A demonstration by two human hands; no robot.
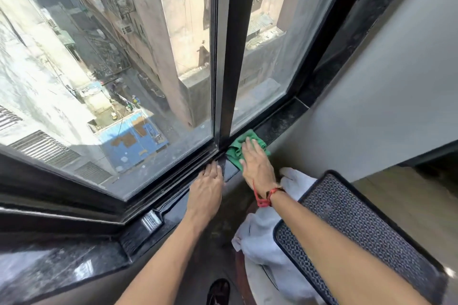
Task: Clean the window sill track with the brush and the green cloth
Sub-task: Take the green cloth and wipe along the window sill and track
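The green cloth [239, 147] lies bunched on the black window sill, just right of the dark upright window frame. My right hand [256, 164] presses flat on top of it, fingers spread forward, a red thread band on the wrist. My left hand [208, 189] rests palm down on the sill beside the track [173, 181], its fingertips reaching the grooved black rails; nothing is held in it. No brush shows anywhere in the view.
A dark upright window frame [229, 57] meets the sill by the cloth. A chair with a patterned cushion [359, 230] and a white cloth [262, 238] draped on it stands close under my right arm. A polished black stone ledge [62, 262] runs left. A shoe [218, 291] is below.
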